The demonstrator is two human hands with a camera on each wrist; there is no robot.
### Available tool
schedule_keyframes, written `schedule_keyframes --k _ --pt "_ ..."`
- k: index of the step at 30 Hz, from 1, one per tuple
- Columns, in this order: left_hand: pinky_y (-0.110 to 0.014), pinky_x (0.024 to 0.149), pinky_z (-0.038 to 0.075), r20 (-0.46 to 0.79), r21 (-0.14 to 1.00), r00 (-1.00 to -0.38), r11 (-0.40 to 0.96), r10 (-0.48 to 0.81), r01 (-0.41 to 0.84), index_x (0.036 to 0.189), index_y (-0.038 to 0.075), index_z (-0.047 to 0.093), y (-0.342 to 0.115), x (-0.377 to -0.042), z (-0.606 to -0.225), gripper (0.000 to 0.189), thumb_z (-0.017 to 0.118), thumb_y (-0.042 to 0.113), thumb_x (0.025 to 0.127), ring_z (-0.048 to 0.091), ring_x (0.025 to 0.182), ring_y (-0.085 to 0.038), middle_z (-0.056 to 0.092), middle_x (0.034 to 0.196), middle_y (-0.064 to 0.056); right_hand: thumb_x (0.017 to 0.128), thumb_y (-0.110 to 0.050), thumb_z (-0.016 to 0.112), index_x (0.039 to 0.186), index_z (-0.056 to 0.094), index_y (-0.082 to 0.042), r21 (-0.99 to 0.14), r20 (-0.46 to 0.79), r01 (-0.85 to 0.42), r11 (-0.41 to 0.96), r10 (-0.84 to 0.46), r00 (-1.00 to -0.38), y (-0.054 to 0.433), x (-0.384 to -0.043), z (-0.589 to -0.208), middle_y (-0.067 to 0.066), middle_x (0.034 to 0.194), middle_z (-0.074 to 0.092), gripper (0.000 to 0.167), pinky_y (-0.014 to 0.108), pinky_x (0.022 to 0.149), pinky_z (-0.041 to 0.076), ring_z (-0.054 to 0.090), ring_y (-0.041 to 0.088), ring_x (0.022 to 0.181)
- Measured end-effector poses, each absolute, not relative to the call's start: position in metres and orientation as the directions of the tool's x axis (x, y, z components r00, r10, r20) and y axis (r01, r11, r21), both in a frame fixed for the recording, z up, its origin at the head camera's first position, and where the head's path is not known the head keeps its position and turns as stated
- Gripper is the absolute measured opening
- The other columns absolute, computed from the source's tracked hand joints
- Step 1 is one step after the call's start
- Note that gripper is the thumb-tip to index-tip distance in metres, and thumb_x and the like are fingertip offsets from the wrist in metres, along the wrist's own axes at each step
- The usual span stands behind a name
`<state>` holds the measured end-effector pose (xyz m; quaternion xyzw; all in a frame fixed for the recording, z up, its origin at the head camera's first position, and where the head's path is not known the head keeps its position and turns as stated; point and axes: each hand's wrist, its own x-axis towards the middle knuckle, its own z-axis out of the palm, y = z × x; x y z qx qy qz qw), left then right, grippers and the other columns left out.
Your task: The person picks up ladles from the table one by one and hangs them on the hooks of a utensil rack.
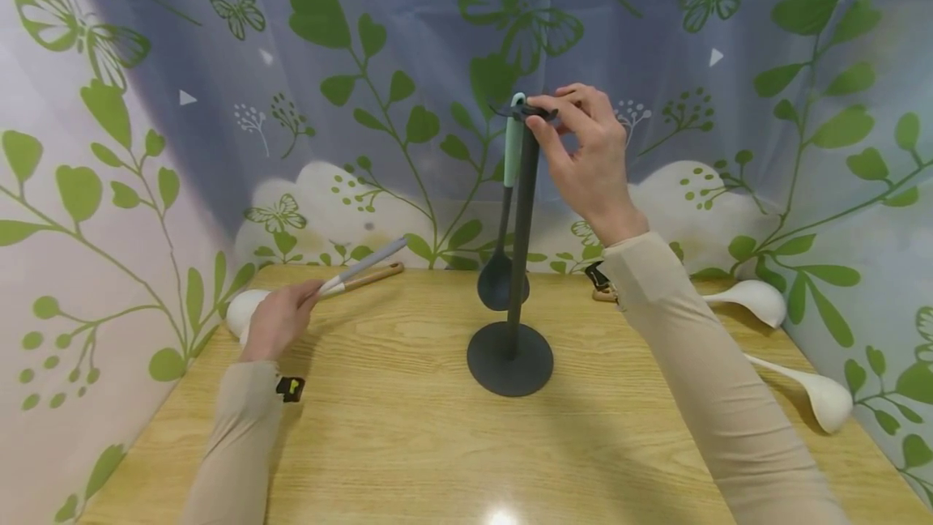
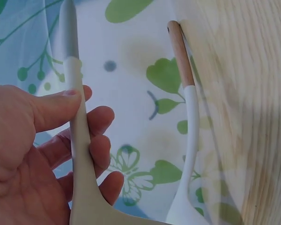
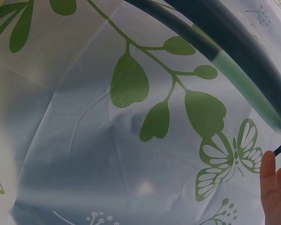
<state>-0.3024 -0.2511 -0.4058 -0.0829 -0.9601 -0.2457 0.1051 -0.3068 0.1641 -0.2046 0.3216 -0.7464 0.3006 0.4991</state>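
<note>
A dark utensil stand with a round base and hooks on top stands mid-table. From one hook hangs a dark ladle with a mint-green handle, its bowl partly behind the pole. My right hand pinches a hook at the stand's top between thumb and fingers. At the left, my left hand grips a pale utensil with a grey-tipped handle, thumb on one side and fingers curled round the other. Its head runs out of the left wrist view. Beside it lies a white utensil with a wooden handle.
Two white ladles lie at the right: one farther back, another nearer the right edge. Past my right wrist a wooden handle end shows. A leaf-patterned curtain encloses the wooden table at the back and sides.
</note>
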Motion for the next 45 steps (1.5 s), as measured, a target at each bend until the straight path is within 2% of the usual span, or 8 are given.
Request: schedule_keyframes --k 3,9,12,16,21,33,37,45 --pt "-0.032 0.050 0.036 0.274 0.456 -0.956 0.861 0.105 0.225 0.139 0.006 0.055 -0.247 -0.302 -0.404 0.038 0.050 0.018 0.104 0.048 0.056 -0.020 0.068 0.114 -0.023 0.096 -0.021 0.063 0.117 0.071 -0.002 -0.118 0.941 -0.780 0.614 -0.182 -0.286 0.164 -0.307 -0.204 0.022 0.114 0.058 0.029 0.030 0.078 0.054 0.056 0.029 0.110" --pt "-0.036 0.054 0.038 0.384 0.433 -0.919 0.861 0.093 0.268 0.138 0.007 0.057 -0.238 -0.301 -0.401 0.036 0.050 0.018 0.104 0.054 0.063 -0.027 0.069 0.112 -0.023 0.096 -0.022 0.063 0.117 0.071 -0.001 -0.111 0.945 -0.785 0.610 -0.180 -0.273 0.165 -0.308 -0.203 0.022 0.113 0.058 0.030 0.035 0.078 0.055 0.055 0.029 0.112" --pt "-0.043 0.059 0.045 0.446 0.429 -0.892 0.856 0.078 0.289 0.135 0.007 0.059 -0.234 -0.302 -0.400 0.035 0.052 0.016 0.103 0.063 0.076 -0.033 0.068 0.113 -0.022 0.097 -0.023 0.062 0.117 0.071 -0.002 -0.115 0.944 -0.784 0.610 -0.178 -0.277 0.165 -0.308 -0.202 0.022 0.113 0.058 0.030 0.034 0.078 0.055 0.055 0.029 0.114" --pt "-0.051 0.066 0.049 0.494 0.435 -0.866 0.840 0.079 0.325 0.134 0.006 0.060 -0.228 -0.303 -0.397 0.034 0.055 0.012 0.101 0.065 0.089 -0.039 0.068 0.115 -0.022 0.097 -0.023 0.062 0.116 0.071 -0.002 -0.120 0.943 -0.780 0.614 -0.174 -0.282 0.165 -0.307 -0.203 0.021 0.113 0.059 0.030 0.027 0.079 0.053 0.054 0.028 0.115" --pt "-0.049 0.064 0.050 0.501 0.434 -0.861 0.833 0.093 0.343 0.136 0.007 0.059 -0.221 -0.302 -0.394 0.035 0.054 0.013 0.101 0.065 0.088 -0.038 0.068 0.112 -0.021 0.097 -0.024 0.062 0.117 0.071 -0.003 -0.126 0.941 -0.768 0.627 -0.169 -0.293 0.164 -0.306 -0.204 0.020 0.112 0.059 0.030 0.025 0.079 0.053 0.055 0.028 0.115" --pt "-0.038 0.055 0.041 0.550 0.419 -0.828 0.822 0.110 0.387 0.135 0.007 0.060 -0.207 -0.303 -0.393 0.034 0.053 0.014 0.102 0.056 0.068 -0.027 0.068 0.091 -0.016 0.098 -0.022 0.060 0.116 0.071 -0.002 -0.114 0.942 -0.779 0.617 -0.181 -0.281 0.163 -0.307 -0.204 0.020 0.110 0.059 0.029 0.027 0.077 0.053 0.054 0.030 0.116" --pt "-0.034 0.054 0.037 0.601 0.406 -0.792 0.812 0.108 0.419 0.135 0.007 0.059 -0.199 -0.299 -0.388 0.035 0.054 0.012 0.101 0.051 0.062 -0.024 0.066 0.086 -0.015 0.098 -0.022 0.060 0.115 0.071 -0.002 -0.123 0.942 -0.774 0.621 -0.172 -0.288 0.162 -0.307 -0.206 0.020 0.109 0.060 0.029 0.027 0.077 0.053 0.055 0.030 0.115" --pt "-0.036 0.055 0.040 0.688 0.360 -0.714 0.792 0.132 0.493 0.132 0.005 0.061 -0.184 -0.294 -0.381 0.033 0.056 0.009 0.100 0.053 0.064 -0.024 0.067 0.089 -0.015 0.097 -0.020 0.063 0.115 0.071 -0.002 -0.131 0.950 -0.788 0.601 -0.150 -0.273 0.160 -0.309 -0.207 0.021 0.108 0.058 0.027 0.035 0.075 0.055 0.053 0.028 0.118"
